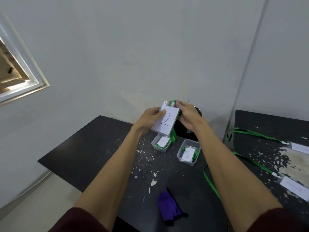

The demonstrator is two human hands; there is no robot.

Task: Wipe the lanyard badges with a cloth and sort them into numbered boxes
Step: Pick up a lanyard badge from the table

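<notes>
I hold a white badge marked "2" up above the black table. My left hand grips its left edge, thumb on the face. My right hand pinches the badge's top clip and the gathered green lanyard, which hangs below the badge. Under it stand two clear boxes: box 1 on the left and box 2 on the right, each with a numbered badge and green strap inside. A purple cloth lies on the table near me, between my forearms.
On the table to the right lie two more badges with green lanyards, one far and one near; a strap hangs over the gap. A dark object stands behind my right hand. The tabletops are flecked with chipped paint.
</notes>
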